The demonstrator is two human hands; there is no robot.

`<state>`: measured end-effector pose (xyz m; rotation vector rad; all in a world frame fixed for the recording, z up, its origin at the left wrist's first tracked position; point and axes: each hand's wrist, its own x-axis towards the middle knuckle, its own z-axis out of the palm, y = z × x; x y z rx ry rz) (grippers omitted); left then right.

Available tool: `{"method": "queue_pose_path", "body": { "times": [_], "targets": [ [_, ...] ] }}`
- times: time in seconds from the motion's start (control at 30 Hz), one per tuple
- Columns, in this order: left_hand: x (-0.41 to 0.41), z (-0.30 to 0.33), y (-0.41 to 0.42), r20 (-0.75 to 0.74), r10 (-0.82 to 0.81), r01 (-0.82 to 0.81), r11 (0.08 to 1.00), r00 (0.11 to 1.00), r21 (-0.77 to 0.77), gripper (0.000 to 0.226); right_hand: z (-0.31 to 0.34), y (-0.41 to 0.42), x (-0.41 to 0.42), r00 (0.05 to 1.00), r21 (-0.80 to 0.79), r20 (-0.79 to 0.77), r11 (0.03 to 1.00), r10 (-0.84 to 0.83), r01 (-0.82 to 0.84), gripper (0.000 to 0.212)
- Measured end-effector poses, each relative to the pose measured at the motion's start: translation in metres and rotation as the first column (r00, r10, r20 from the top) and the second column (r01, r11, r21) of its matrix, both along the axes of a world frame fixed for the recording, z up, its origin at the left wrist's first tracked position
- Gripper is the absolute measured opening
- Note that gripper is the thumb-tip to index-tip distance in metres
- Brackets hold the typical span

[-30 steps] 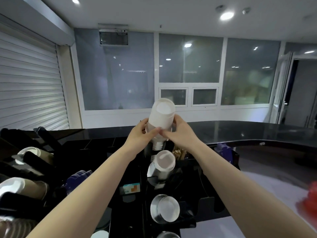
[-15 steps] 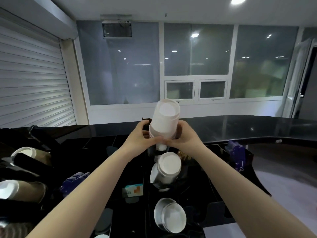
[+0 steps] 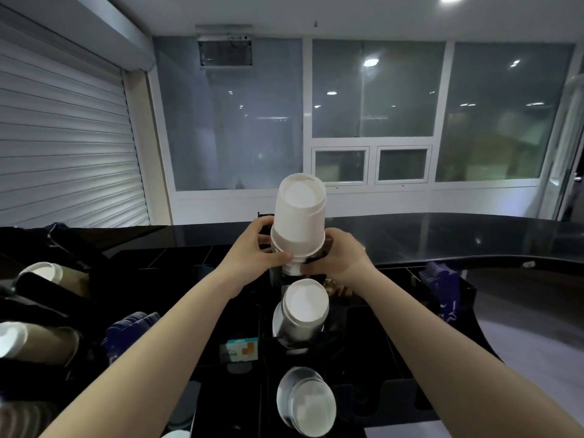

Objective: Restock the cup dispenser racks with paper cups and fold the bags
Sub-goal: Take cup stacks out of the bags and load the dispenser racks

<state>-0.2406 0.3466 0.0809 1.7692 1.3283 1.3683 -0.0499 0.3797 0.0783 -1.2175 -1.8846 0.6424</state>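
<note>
Holding a stack of white paper cups (image 3: 298, 216) from both sides, the person has it bottom-up just above centre frame, its open end pointing down toward the top slot of the black rack (image 3: 240, 390) that runs down the middle of the picture. The left hand (image 3: 252, 251) curls round the stack's lower left edge, thumb across the front; the right hand (image 3: 339, 259) curls round the lower right, fingertips meeting the narrow end of the stack near the slot. Gripping low and from two sides probably keeps the nested cups from fanning apart and lets the hands steer the mouth of the stack into the opening, which is largely hidden behind the fingers, so how far it has gone in cannot be told.

Below the hands, in the lower centre, a second stack (image 3: 303, 306) sits in a metal sleeve, its white base facing the camera, and a third (image 3: 306, 403) lies lower still near the bottom edge. Both look loaded already, so the judgement is that the top slot is the one being filled now.

At the left edge, brown cups with white lids (image 3: 38, 273) lie slanted in another dark holder. A small teal and orange box (image 3: 238, 349) rests in a compartment left of the middle stack. No bags can be picked out, so the folding seems to be still ahead.
</note>
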Motion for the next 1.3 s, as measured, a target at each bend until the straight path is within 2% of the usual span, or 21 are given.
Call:
{"method": "queue_pose_path", "body": {
  "times": [0.1, 0.2, 0.3, 0.43, 0.57, 0.63, 0.87, 0.97, 1.1, 1.23, 1.3],
  "targets": [
    [-0.001, 0.005, -0.006, 0.016, -0.024, 0.025, 0.999, 1.000, -0.029, 0.060, 0.008, -0.003, -0.003, 0.998, 0.060, 0.069, 0.998, 0.001, -0.005, 0.065],
    [0.002, 0.012, -0.013, 0.006, -0.033, 0.033, 0.999, 0.999, -0.043, 0.061, 0.017, -0.009, -0.009, 0.991, 0.034, 0.110, 0.996, 0.077, -0.081, 0.063],
    [0.008, 0.020, -0.023, 0.030, -0.055, 0.055, 0.998, 0.998, 0.016, 0.061, 0.024, -0.021, -0.008, 0.989, 0.035, 0.020, 0.989, 0.144, -0.144, 0.054],
    [0.015, 0.036, -0.042, 0.069, -0.097, 0.080, 0.973, 0.993, 0.217, 0.061, 0.041, -0.046, 0.004, 0.970, 0.163, -0.132, 0.970, 0.205, -0.182, 0.047],
    [0.016, 0.038, -0.065, 0.037, -0.071, 0.056, 0.948, 0.997, 0.314, 0.063, 0.047, -0.080, 0.011, 0.949, 0.265, -0.198, 0.946, 0.244, -0.188, 0.069],
    [0.013, 0.031, -0.079, -0.011, -0.043, 0.045, 0.948, 0.999, 0.314, 0.064, 0.046, -0.095, 0.013, 0.931, 0.307, -0.251, 0.934, 0.263, -0.181, 0.069],
    [0.000, 0.013, -0.123, -0.090, -0.018, 0.038, 0.974, 0.996, 0.225, 0.065, 0.043, -0.161, 0.008, 0.850, 0.385, -0.351, 0.888, 0.393, -0.252, 0.064],
    [-0.001, 0.005, -0.140, -0.109, -0.036, 0.053, 0.986, 0.993, 0.160, 0.067, 0.037, -0.183, 0.010, 0.841, 0.399, -0.409, 0.898, 0.355, -0.185, 0.064],
    [0.002, -0.015, -0.162, -0.151, -0.127, 0.139, 0.988, 0.980, 0.071, 0.063, 0.028, -0.207, 0.019, 0.880, 0.430, -0.331, 0.885, 0.340, -0.180, 0.076],
    [0.001, -0.035, -0.176, -0.108, -0.228, 0.230, 0.973, 0.968, 0.010, 0.064, 0.011, -0.228, 0.026, 0.921, 0.414, -0.298, 0.903, 0.252, -0.113, 0.063],
    [-0.003, -0.046, -0.179, 0.040, -0.272, 0.273, 0.961, 0.962, -0.036, 0.067, -0.001, -0.236, 0.032, 0.946, 0.389, -0.275, 0.920, 0.172, -0.054, 0.061]
  ]
}}
